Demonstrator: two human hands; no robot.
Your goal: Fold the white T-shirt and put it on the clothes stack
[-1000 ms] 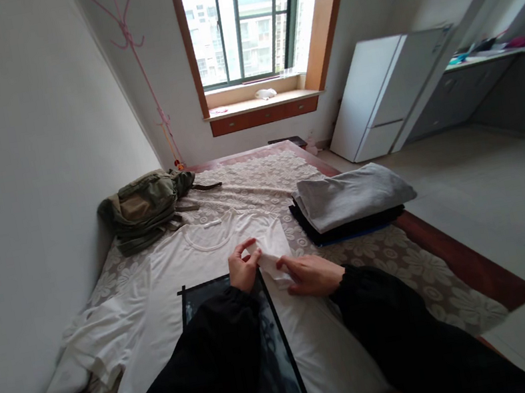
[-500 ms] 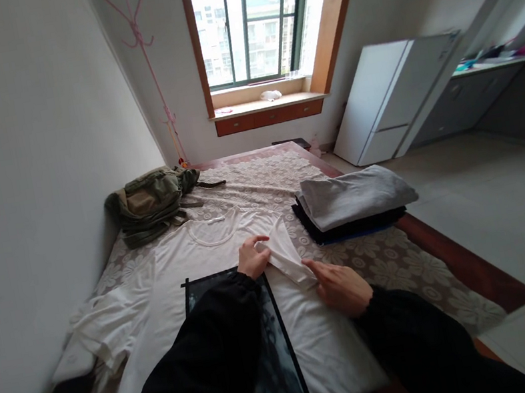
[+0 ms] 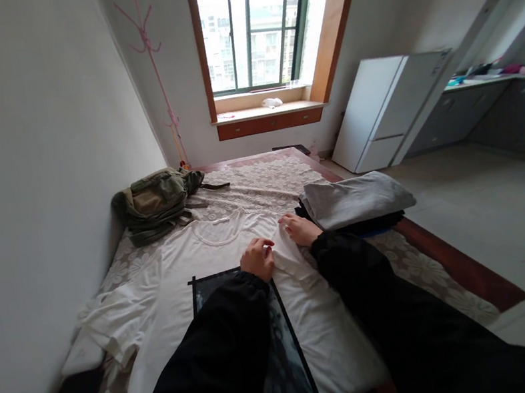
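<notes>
A white T-shirt (image 3: 179,272) lies spread flat on the bed, its neck toward the window. A dark rectangular board (image 3: 277,336) lies on its middle, mostly under my left sleeve. My left hand (image 3: 258,258) pinches the folded right side of the shirt at the board's top corner. My right hand (image 3: 298,227) presses down on the shirt's right shoulder fold, just beside the stack of clothes. The shirt's left sleeve (image 3: 106,322) lies spread out toward the wall.
A stack of folded clothes (image 3: 355,204), grey on top of dark ones, sits at the bed's right edge. An olive backpack (image 3: 156,201) lies by the wall. The bed cover (image 3: 264,176) is floral lace. A white fridge (image 3: 384,110) and pink coat stand (image 3: 154,60) are beyond.
My right hand moved from the lower part of the folded side up to the shoulder near the clothes stack. My left hand stayed on the fold. The view shifted slightly.
</notes>
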